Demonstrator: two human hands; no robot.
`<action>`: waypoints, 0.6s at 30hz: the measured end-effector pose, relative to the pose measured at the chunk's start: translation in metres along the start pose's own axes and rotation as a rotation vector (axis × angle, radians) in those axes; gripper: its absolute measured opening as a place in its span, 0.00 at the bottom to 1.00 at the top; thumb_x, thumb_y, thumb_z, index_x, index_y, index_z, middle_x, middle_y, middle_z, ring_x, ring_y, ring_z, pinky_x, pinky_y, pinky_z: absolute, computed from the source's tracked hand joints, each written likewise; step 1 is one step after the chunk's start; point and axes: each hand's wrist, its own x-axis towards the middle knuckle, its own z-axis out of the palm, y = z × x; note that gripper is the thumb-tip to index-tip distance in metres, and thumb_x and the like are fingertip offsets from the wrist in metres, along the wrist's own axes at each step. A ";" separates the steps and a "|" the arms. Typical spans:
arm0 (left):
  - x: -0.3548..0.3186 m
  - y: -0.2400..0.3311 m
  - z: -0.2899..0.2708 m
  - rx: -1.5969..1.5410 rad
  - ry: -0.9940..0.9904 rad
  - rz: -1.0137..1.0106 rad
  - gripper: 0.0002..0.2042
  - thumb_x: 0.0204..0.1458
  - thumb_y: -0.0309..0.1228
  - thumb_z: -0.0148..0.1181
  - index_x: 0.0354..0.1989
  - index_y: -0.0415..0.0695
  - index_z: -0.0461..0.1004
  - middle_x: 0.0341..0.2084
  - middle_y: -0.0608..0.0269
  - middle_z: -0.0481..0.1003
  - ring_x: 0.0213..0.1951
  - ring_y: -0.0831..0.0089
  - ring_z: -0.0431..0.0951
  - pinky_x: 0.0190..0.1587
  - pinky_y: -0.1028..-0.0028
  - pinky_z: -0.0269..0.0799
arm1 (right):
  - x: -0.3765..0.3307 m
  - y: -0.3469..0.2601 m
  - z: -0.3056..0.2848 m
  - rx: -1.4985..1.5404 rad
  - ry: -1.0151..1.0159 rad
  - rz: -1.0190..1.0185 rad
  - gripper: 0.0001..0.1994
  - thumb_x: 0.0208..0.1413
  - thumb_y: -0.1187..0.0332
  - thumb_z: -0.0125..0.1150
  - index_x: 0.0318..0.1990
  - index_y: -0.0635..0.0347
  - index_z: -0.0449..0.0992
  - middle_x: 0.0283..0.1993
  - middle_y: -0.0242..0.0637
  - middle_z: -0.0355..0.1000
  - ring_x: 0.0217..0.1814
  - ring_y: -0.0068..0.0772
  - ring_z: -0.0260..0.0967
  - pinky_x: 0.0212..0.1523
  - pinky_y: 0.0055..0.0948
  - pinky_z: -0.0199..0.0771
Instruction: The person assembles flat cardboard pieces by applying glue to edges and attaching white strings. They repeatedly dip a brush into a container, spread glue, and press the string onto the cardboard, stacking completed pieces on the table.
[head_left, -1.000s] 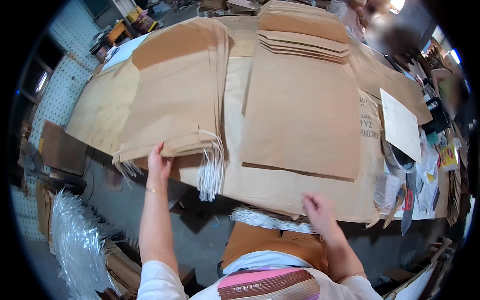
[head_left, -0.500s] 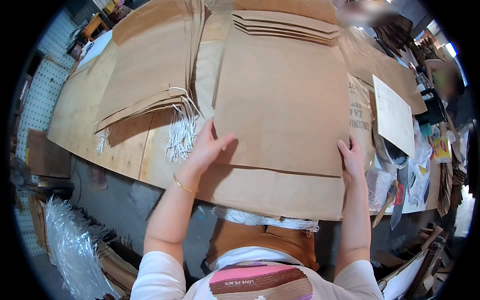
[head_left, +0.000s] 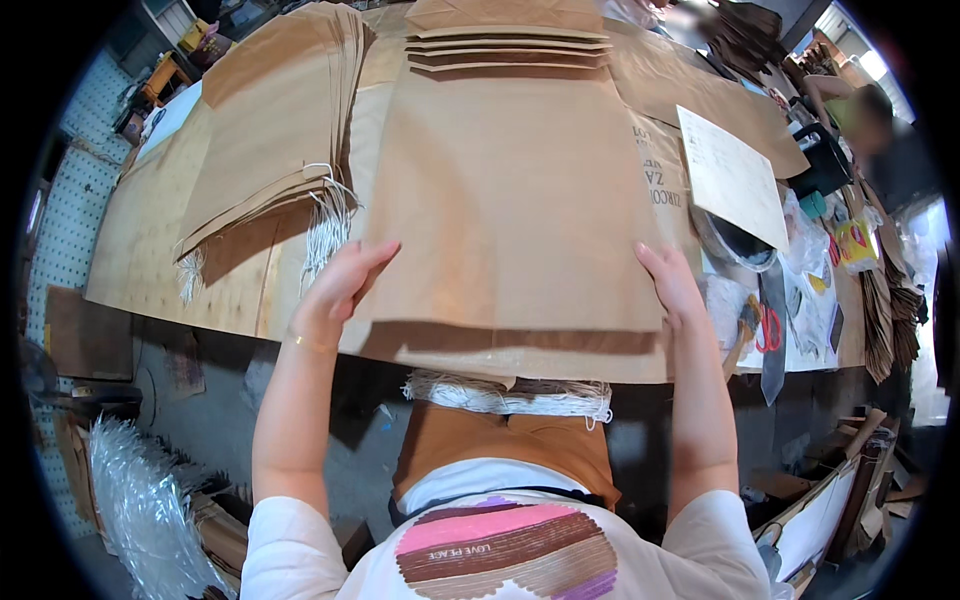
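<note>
A large brown paper bag (head_left: 510, 210) lies before me, its near edge raised a little and casting a shadow on the paper-covered table. Gripping its left edge is my left hand (head_left: 345, 283), thumb on top, the other fingers partly hidden. My right hand (head_left: 672, 285) is closed on the right edge in the same way. At the far end, the staggered folded ends of several paper bags (head_left: 508, 52) show. To the left rests a stack of paper bags (head_left: 270, 120) with white strings (head_left: 330, 225) hanging from its near edge, close to my left hand.
A white board (head_left: 730, 175) leans over a dark-bottomed container (head_left: 735, 243) on the right. Nearby are red-handled scissors (head_left: 768, 330) and plastic bags. White strings (head_left: 510, 395) hang at the table's front edge. Other people are partly visible at the far right.
Both hands have shifted slightly left and up in the picture with the paper bag. The bag's near edge has risen, and its shadow is wider. My view has turned a little.
</note>
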 end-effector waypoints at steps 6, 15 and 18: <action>-0.033 -0.101 -0.025 0.182 0.082 0.099 0.23 0.53 0.32 0.62 0.54 0.30 0.65 0.48 0.54 0.74 0.48 0.70 0.74 0.50 0.71 0.70 | -0.055 0.087 -0.004 -0.080 0.052 -0.011 0.23 0.56 0.62 0.59 0.53 0.70 0.68 0.50 0.46 0.72 0.53 0.38 0.68 0.54 0.32 0.66; -0.103 -0.107 0.027 1.658 0.109 0.724 0.51 0.21 0.52 0.73 0.62 0.49 0.62 0.64 0.47 0.54 0.64 0.46 0.53 0.61 0.44 0.52 | -0.129 0.079 0.016 -1.186 -0.108 -0.810 0.45 0.32 0.55 0.75 0.62 0.57 0.62 0.65 0.48 0.55 0.67 0.52 0.52 0.66 0.52 0.50; -0.060 -0.092 0.014 1.585 0.096 0.704 0.52 0.19 0.48 0.75 0.62 0.49 0.62 0.64 0.47 0.54 0.65 0.44 0.51 0.61 0.44 0.53 | -0.081 0.069 0.015 -1.096 -0.100 -0.825 0.49 0.29 0.53 0.75 0.64 0.56 0.59 0.68 0.48 0.52 0.70 0.51 0.48 0.68 0.52 0.46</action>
